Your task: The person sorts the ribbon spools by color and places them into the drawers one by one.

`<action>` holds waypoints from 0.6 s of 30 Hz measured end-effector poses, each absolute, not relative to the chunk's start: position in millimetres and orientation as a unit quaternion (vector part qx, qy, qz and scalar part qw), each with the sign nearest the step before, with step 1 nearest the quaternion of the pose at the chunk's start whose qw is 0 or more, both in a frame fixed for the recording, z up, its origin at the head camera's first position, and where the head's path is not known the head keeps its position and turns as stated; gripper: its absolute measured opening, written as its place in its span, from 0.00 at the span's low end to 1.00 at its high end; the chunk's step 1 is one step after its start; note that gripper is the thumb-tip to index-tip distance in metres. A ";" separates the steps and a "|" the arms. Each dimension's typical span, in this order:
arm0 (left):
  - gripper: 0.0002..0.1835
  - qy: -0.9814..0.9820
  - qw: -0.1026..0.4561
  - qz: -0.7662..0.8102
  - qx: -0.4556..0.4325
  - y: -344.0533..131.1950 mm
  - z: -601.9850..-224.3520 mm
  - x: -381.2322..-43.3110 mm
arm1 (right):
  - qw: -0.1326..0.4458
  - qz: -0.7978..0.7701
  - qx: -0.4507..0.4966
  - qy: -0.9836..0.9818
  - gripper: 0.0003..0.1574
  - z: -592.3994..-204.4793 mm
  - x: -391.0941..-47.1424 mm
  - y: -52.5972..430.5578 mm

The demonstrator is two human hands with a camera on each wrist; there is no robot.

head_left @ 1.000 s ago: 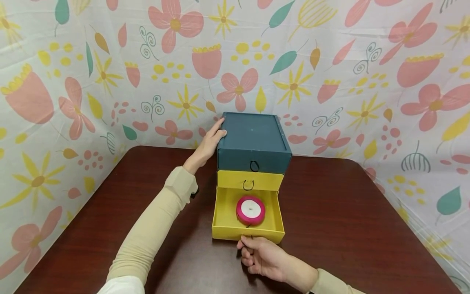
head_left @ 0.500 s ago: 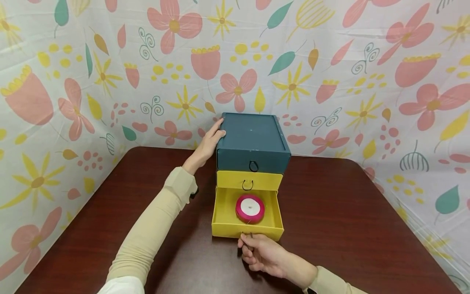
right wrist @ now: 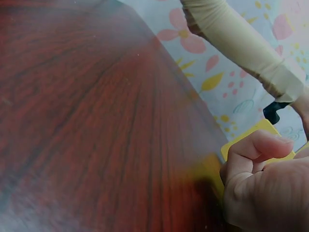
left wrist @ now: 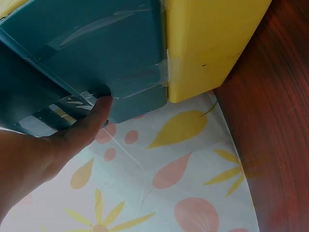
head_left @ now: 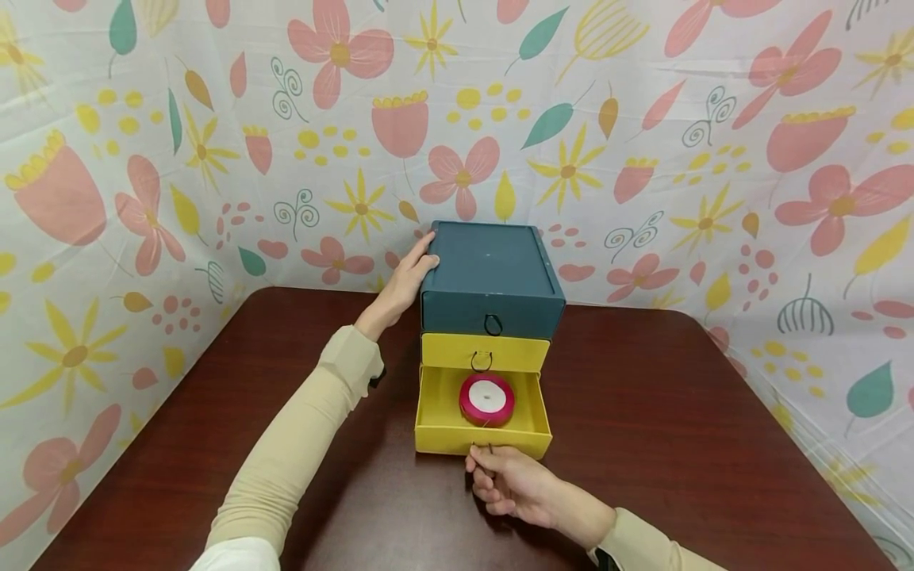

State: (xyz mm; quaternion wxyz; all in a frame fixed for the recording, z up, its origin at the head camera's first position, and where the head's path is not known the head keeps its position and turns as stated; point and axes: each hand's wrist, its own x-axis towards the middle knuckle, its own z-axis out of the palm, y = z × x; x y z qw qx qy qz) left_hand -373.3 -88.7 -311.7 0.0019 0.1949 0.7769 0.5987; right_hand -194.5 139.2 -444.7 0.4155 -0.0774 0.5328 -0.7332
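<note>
A blue box (head_left: 493, 258) with a black loop sits on top of a yellow drawer unit. The lower yellow drawer (head_left: 435, 438) is pulled out and carries a spool of magenta ribbon (head_left: 487, 399) with a white centre. My right hand (head_left: 517, 485) pinches the dark pull loop at that drawer's front; in the right wrist view the fingers of the right hand (right wrist: 263, 181) are curled. Against the upper left side of the blue box rests my left hand (head_left: 400, 287). The left wrist view shows one finger of the left hand (left wrist: 72, 140) lying along the taped blue side.
Above the extended drawer is a closed yellow drawer (head_left: 448, 351) with its own black loop. Everything stands on a dark reddish-brown table (head_left: 678, 420). A flower-printed cloth (head_left: 607, 159) hangs behind the table and along its sides.
The lower yellow drawer has slid a little way inward, carrying the ribbon spool. My right hand has moved along with it, away from me. The left hand stays on the blue box.
</note>
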 end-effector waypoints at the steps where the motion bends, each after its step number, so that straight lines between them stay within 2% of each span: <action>1: 0.33 0.777 0.001 0.598 0.194 -88.7 -311.8 -373.2 | 0.414 -0.733 -0.077 0.534 0.16 -444.5 -195.4 139.3; 18: 0.33 0.778 -0.005 0.597 0.195 -88.4 -313.1 -374.7 | 0.408 -0.739 -0.079 0.530 0.18 -442.8 -219.0 140.6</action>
